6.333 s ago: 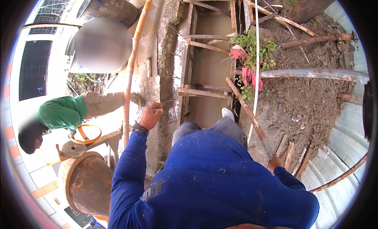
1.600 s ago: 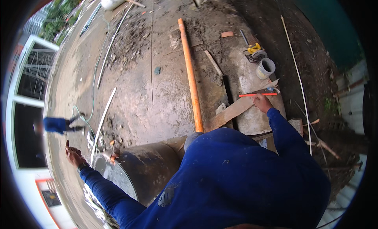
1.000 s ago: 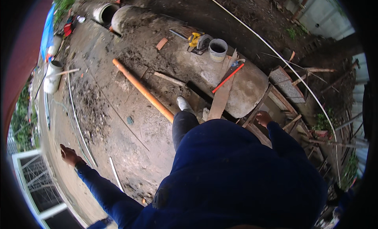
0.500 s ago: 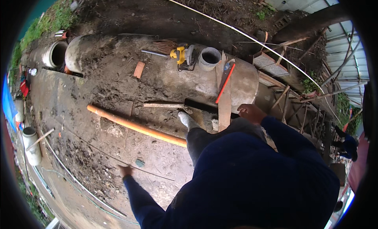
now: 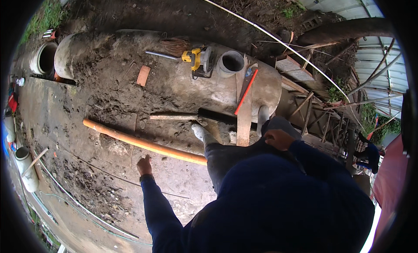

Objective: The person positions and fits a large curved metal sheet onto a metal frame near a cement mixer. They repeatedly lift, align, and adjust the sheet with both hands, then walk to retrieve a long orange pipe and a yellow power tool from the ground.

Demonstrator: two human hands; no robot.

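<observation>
My left hand [image 5: 144, 165] hangs over the ground beside an orange pipe [image 5: 146, 143], fingers curled, nothing seen in it. It does not touch the pipe. Over my dark trouser leg [image 5: 283, 125] my right hand [image 5: 279, 139] is also curled, with no thing visible in it. Ahead of me a plank [image 5: 245, 106] lies up against a large concrete cylinder, and a handsaw with a red edge [image 5: 246, 92] rests on the plank. A yellow and black circular saw [image 5: 198, 59] sits farther off, beside a short grey pipe [image 5: 231, 62].
A wooden batten [image 5: 173, 117] lies near my light boot [image 5: 198, 132]. A flat reddish piece [image 5: 143, 75] and a coil of brown cord [image 5: 174, 45] are on the muddy surface. Wooden props [image 5: 307, 111] stand to the right. A person [image 5: 369, 155] is at the far right.
My left hand has come up and forward toward the orange pipe. My right hand has drawn back a little over my leg. The view has shifted, and a second boot now shows beside the plank.
</observation>
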